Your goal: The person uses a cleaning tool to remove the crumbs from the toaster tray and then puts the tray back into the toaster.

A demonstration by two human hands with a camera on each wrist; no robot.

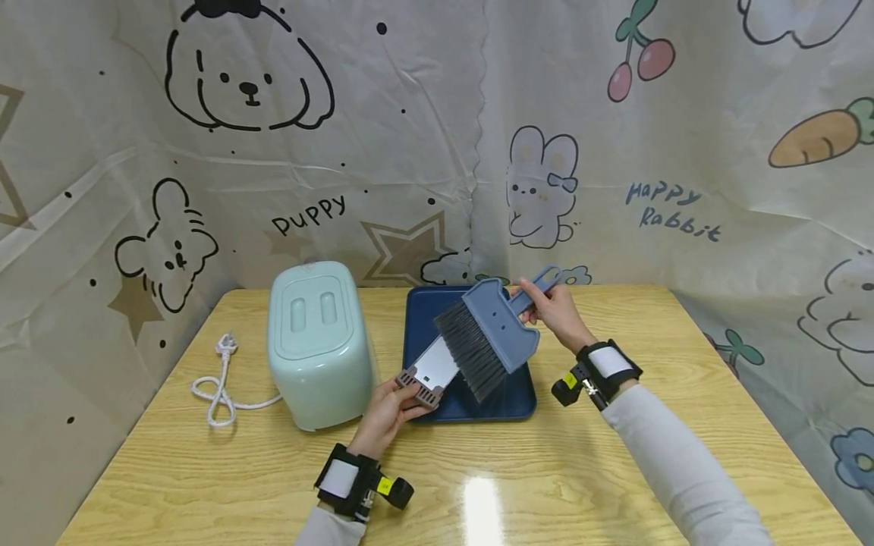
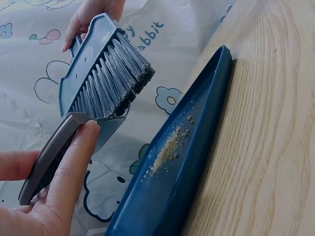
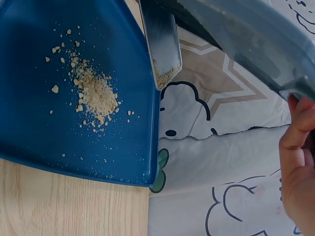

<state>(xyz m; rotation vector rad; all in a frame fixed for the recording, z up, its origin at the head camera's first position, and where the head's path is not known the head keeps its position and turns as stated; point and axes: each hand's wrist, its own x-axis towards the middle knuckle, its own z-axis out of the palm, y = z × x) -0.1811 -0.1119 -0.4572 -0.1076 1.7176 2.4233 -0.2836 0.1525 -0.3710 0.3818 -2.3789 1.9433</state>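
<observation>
My left hand (image 1: 386, 411) grips a metal toaster crumb tray (image 1: 437, 365) by its grey-brown slotted end (image 2: 51, 152). The crumb tray is held over a dark blue tray (image 1: 418, 322). In the right wrist view, crumbs (image 3: 167, 74) lie in its far corner. With my right hand (image 1: 561, 315) I hold a blue-grey hand brush (image 1: 501, 324) by its handle. Its dark bristles (image 1: 471, 350) hang over the crumb tray and hide part of it; contact between them cannot be told. A pile of pale crumbs (image 3: 96, 93) lies on the blue tray.
A mint-green toaster (image 1: 317, 356) stands left of the blue tray, close to my left hand. Its white cord and plug (image 1: 221, 379) lie looped farther left. Behind the wooden table (image 1: 601, 470) hangs a printed cloth (image 1: 410, 152).
</observation>
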